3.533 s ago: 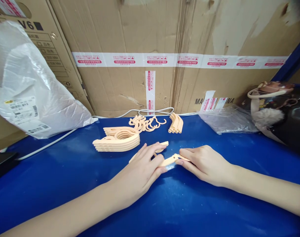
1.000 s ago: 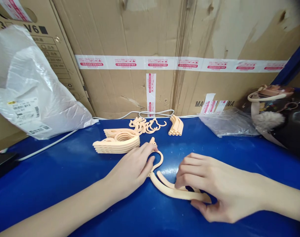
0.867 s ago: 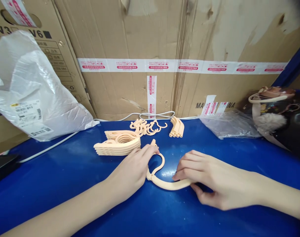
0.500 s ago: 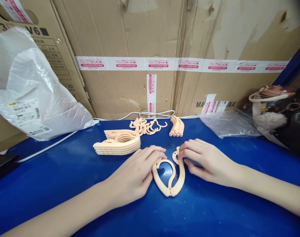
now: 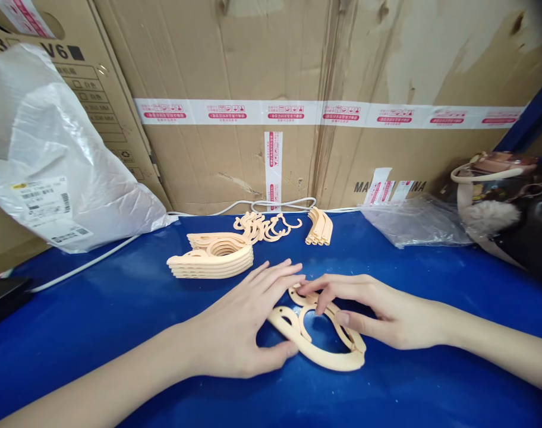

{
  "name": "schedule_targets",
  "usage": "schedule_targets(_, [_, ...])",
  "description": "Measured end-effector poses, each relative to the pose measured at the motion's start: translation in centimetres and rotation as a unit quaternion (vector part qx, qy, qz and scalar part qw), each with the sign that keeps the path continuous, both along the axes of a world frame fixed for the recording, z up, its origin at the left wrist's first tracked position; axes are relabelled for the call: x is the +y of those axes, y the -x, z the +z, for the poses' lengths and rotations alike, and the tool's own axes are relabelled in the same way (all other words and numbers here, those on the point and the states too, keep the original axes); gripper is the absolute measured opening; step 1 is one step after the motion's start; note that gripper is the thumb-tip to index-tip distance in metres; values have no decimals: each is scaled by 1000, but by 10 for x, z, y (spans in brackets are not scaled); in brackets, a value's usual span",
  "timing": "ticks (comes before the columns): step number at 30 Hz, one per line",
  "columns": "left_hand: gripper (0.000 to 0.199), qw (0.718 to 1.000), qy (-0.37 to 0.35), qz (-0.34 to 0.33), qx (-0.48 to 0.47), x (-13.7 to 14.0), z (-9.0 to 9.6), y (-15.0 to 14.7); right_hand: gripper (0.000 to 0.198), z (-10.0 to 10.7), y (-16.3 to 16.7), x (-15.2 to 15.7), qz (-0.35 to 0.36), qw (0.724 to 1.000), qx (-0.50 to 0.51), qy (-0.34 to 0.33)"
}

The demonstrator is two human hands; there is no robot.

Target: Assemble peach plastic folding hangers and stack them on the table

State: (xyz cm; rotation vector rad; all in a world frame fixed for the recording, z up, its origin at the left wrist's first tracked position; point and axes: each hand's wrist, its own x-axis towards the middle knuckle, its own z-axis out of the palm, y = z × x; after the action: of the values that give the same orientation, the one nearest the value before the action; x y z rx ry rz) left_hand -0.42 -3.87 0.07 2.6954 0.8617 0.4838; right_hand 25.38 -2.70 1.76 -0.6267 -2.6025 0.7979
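A cream folding clothes hanger (image 5: 331,356) lies folded on the blue tabletop between my hands, its hinge end pointing right. My left hand (image 5: 248,318) is open beside it, fingers stretched out and thumb touching its near arm. The fingers and thumb of my right hand (image 5: 369,306) close on the hanger's far arm. Behind my left hand stands a neat stack of folded hangers (image 5: 213,267). Loose hooks (image 5: 266,227) lie in a heap past that stack. To their right is a small bundle of curved cream pieces (image 5: 319,227).
Large cardboard boxes (image 5: 226,160) wall off the back. A white plastic mailer bag (image 5: 66,154) leans at the left, near a dark flat object (image 5: 6,300). A white cable (image 5: 88,264) crosses the table. Clear plastic bags (image 5: 413,223) and a dark bag (image 5: 533,220) sit at the right.
The hanger has turned so that its hinge end swung from facing me to the right. My left hand's fingers have spread, and my right hand has moved left and nearer to me.
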Motion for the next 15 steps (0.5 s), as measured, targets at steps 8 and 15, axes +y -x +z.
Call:
schedule_targets(8, [75, 1000, -21, 17, -13, 1, 1, -2, 25, -6, -3, 8, -211, 977, 22, -16])
schedule_targets(15, [69, 987, -133, 84, -31, 2, 7, -1, 35, -6, 0, 12, -173, 945, 94, 262])
